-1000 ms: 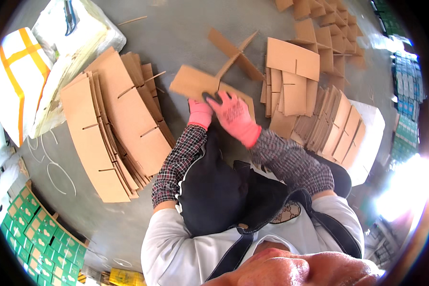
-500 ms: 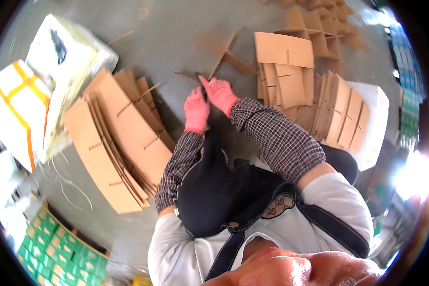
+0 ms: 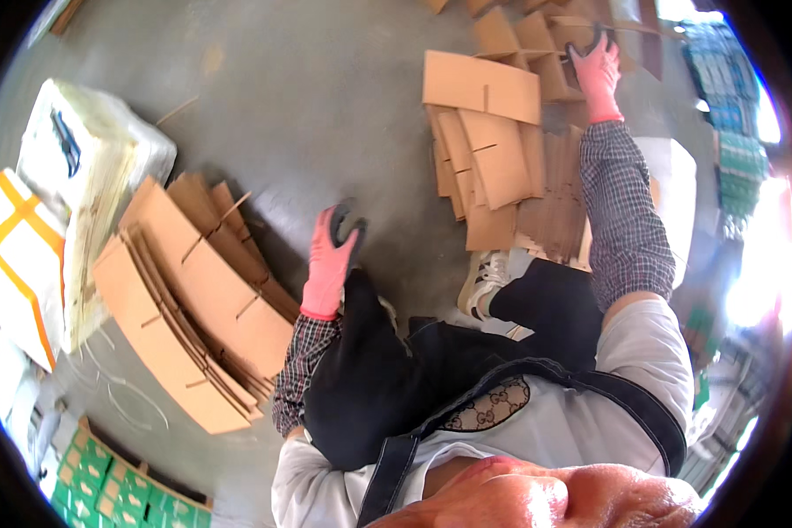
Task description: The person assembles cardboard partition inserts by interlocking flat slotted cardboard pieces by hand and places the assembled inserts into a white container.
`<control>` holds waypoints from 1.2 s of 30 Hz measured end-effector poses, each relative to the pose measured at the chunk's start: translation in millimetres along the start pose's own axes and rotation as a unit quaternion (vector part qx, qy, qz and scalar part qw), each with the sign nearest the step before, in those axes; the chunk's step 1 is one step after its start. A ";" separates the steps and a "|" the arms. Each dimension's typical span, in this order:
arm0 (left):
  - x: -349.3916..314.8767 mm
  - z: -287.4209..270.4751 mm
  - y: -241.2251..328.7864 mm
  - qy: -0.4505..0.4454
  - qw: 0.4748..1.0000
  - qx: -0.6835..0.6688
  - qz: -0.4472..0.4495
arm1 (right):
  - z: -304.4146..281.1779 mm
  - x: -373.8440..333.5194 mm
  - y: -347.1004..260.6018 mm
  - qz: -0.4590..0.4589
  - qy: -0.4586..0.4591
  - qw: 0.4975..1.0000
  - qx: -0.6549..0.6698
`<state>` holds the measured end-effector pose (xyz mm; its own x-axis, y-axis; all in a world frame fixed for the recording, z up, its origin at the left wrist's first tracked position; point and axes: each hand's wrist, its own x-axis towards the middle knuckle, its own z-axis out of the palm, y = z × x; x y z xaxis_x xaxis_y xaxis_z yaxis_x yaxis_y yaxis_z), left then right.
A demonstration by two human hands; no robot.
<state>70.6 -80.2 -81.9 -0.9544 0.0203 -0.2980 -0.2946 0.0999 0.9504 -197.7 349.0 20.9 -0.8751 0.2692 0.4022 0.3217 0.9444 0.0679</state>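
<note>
My left hand (image 3: 333, 255), in a pink glove with dark fingertips, is raised above my left thigh. Its thumb and fingers are apart with nothing between them. Far to the right, my right hand (image 3: 597, 75), gloved alike, reaches out to a group of assembled cardboard dividers (image 3: 537, 40). Its thumb and fingers are spread against the cardboard there. Nearer than that hand lies a pile of flat slotted cardboard strips (image 3: 497, 163), topped by a wide strip (image 3: 482, 86). To the left of my left hand, another pile of slotted cardboard strips (image 3: 211, 273) leans in a slanted row.
A white wrapped bundle (image 3: 97, 150) and a white package with orange tape (image 3: 18, 238) stand at the left. Green boxes (image 3: 119, 484) are stacked at lower left, more stacks (image 3: 737, 167) at far right. My shoe (image 3: 484, 286) rests beside the right pile.
My hands were together in front of me at crossed cardboard strips. My right hand has moved far right to the assembled dividers. My left has drawn back, emptied. The view has shifted.
</note>
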 end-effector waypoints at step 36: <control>84.6 20.1 -10.9 0.004 0.838 0.543 -0.054 | -30.6 -250.0 -153.3 -0.213 -0.183 0.912 0.300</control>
<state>-6.0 -59.6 -119.3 -0.9264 -0.0532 -0.3728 -0.1647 0.9475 0.2740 -17.2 131.1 -62.1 -0.9720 -0.2044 0.1161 -0.2343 0.8819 -0.4091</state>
